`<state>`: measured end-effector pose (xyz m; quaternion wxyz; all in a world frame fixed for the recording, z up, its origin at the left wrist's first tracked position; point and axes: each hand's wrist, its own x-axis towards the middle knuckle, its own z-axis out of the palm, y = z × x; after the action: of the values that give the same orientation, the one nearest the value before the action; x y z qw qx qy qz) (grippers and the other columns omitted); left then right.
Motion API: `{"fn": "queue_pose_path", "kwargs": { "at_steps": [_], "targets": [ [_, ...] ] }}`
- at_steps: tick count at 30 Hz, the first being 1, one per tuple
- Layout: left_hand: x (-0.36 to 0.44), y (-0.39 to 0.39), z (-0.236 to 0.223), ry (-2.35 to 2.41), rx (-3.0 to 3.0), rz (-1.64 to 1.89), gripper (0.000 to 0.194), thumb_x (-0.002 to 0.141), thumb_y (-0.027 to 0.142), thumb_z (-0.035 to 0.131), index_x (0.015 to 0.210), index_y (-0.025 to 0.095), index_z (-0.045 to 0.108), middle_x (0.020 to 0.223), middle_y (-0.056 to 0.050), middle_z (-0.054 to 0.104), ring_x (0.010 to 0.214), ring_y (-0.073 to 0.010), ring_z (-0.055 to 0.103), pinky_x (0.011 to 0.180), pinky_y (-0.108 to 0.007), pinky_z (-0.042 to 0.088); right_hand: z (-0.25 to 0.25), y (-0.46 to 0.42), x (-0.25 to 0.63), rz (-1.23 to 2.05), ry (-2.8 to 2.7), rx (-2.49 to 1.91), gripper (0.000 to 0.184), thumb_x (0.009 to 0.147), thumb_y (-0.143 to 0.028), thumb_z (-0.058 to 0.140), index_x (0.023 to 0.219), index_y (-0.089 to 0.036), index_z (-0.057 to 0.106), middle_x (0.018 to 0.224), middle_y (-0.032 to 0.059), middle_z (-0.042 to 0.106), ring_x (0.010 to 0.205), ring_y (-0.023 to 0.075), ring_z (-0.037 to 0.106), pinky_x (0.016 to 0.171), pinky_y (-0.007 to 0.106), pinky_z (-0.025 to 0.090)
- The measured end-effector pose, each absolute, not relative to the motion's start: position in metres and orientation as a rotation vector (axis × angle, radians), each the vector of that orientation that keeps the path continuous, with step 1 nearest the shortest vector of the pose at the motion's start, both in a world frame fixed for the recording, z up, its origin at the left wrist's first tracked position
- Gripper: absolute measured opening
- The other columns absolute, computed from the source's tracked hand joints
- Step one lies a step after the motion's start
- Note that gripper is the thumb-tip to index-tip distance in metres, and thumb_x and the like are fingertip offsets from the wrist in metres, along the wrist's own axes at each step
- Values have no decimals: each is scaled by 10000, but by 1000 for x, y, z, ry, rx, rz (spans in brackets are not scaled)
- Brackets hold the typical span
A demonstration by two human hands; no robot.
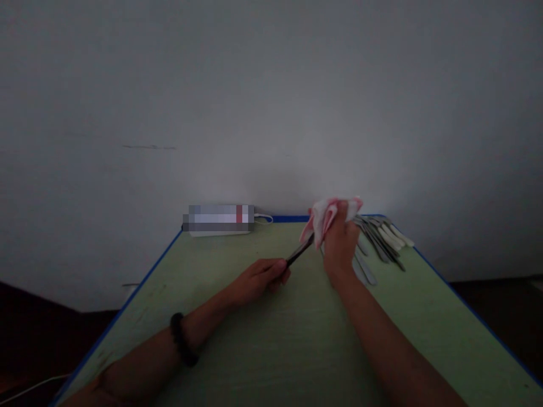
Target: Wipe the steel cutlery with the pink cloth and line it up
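Observation:
My left hand (263,277) is closed round the handle end of a slim metal utensil (300,251) that slants up to the right above the green table (237,345). My right hand (340,244) is closed on a pink and white cloth (327,215) bunched round the utensil's far end, which the cloth hides. A dark bead bracelet (181,339) sits on my left wrist.
Several metal utensils (382,237) lie in a loose pile at the table's far right, some just behind my right hand. A white box-shaped object (219,219) with a cord lies at the far edge against the wall. The table has a blue rim (139,280).

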<state>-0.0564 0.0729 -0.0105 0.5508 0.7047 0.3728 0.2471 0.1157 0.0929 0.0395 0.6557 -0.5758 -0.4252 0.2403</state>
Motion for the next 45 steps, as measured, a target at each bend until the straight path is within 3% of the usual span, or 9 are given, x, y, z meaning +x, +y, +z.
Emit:
{"fn": "queue_pose_path", "kwargs": {
  "at_steps": [7, 11, 15, 21, 28, 35, 42, 45],
  "targets": [
    [-51, 70, -10, 896, 1654, 649, 420, 921, 511, 285, 782, 169, 486, 626, 51, 373, 543, -95, 329, 499, -209, 285, 16, 83, 83, 588, -1138, -1393, 601, 861, -590, 321, 463, -175, 496, 419, 20, 492, 392, 105, 444, 390, 233, 235],
    [-49, 62, -1, 919, 1873, 674, 318, 916, 449, 365, 912, 175, 524, 729, 24, 459, 665, -120, 430, 596, -219, 360, 18, 95, 103, 629, -997, -1413, 619, 832, -634, 333, 462, -174, 520, 390, 18, 489, 370, 112, 444, 378, 236, 256],
    [-50, 57, 3, 929, 1954, 694, 304, 930, 395, 339, 868, 167, 530, 696, 24, 469, 638, -119, 454, 588, -216, 375, 20, 104, 116, 634, -933, -1380, 628, 820, -651, 332, 488, -164, 550, 403, 19, 501, 381, 117, 459, 393, 235, 311],
    [-49, 62, -7, 1015, 1952, 831, 279, 937, 357, 335, 850, 167, 520, 660, 31, 502, 571, -102, 460, 580, -213, 384, 16, 97, 98, 701, -951, -1272, 517, 807, -600, 430, 723, -134, 639, 585, 31, 607, 503, 123, 540, 457, 218, 372],
    [-50, 63, -14, 1071, 1867, 919, 225, 888, 343, 379, 774, 174, 474, 659, 17, 501, 589, -116, 440, 580, -236, 395, 3, 71, 59, 813, -1009, -1099, 375, 805, -486, 522, 985, -171, 619, 910, 43, 670, 817, 154, 615, 722, 249, 453],
    [-53, 63, -15, 940, 1557, 1008, 234, 783, 385, 476, 824, 158, 514, 656, 15, 476, 580, -119, 429, 524, -226, 383, 6, 67, 57, 798, -1046, -1146, 390, 870, -479, 415, 865, -167, 649, 793, 43, 668, 720, 151, 598, 647, 246, 436],
    [-45, 66, -12, 1173, 1629, 928, 381, 841, 501, 437, 812, 143, 566, 632, 15, 521, 551, -121, 444, 512, -226, 370, -2, 67, 56, 844, -955, -1276, 474, 878, -495, 379, 721, -134, 644, 647, 60, 646, 605, 151, 585, 565, 244, 419],
    [-44, 69, -11, 1203, 1658, 925, 404, 837, 520, 447, 794, 141, 580, 645, 15, 536, 569, -125, 457, 521, -223, 374, -6, 68, 56, 866, -931, -1233, 398, 868, -440, 421, 748, -136, 651, 686, 59, 664, 628, 148, 600, 589, 241, 434]
  ]
}}
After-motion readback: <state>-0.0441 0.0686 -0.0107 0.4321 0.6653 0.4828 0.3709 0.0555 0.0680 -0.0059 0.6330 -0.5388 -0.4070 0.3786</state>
